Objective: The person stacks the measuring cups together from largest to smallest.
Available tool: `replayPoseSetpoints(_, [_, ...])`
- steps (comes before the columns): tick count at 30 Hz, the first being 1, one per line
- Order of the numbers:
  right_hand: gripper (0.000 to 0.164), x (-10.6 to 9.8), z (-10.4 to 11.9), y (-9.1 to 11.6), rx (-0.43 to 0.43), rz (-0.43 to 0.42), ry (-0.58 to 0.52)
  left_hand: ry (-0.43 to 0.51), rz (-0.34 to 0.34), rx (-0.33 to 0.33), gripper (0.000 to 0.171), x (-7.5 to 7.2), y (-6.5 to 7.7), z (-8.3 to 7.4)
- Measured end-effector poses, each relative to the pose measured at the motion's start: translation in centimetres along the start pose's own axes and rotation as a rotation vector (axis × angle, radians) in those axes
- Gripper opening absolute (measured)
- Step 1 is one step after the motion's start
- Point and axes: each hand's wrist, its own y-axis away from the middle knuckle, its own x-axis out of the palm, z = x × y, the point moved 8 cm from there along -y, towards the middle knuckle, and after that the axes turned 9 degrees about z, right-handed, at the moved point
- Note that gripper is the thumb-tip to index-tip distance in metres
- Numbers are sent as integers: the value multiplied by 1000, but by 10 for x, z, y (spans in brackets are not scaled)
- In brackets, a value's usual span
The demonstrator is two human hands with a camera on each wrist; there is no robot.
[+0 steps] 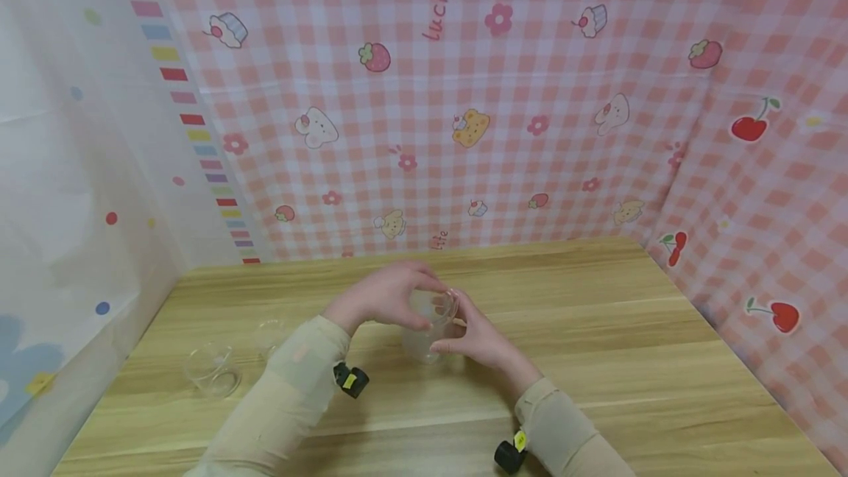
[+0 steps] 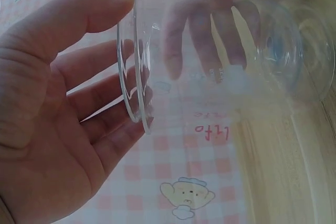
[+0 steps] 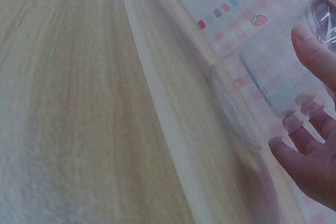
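Two clear cups [image 1: 419, 344], one nested inside the other, stand between the hands near the middle of the table. Two rims [image 2: 137, 77] lie close together in the left wrist view, and two bases appear, one beyond the other. From above, my left hand [image 1: 387, 297] holds the rim, its thumb on the near side and its fingers on the far side. My right hand [image 1: 480, 333] grips the side of the outer cup [image 3: 231, 103], thumb and fingers around its wall. Whether the outer base touches the table is hard to tell.
To the left on the wooden table [image 1: 629, 359] stands a clear cup [image 1: 212, 370]. Another clear cup [image 1: 269, 337] is beyond it, partly behind the left sleeve. A pink checked cloth [image 1: 424, 168] hangs behind the table, and a white cloth [image 1: 73, 190] at the left.
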Motion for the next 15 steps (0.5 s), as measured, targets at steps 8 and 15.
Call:
replayPoseSetpoints(8, [89, 0, 0, 1, 7, 1, -2, 3, 10, 1, 56, -2, -1, -3])
replayPoseSetpoints(15, [88, 0, 2, 1, -15, 8, -6, -6, 33, -9, 57, -2, -4, -5])
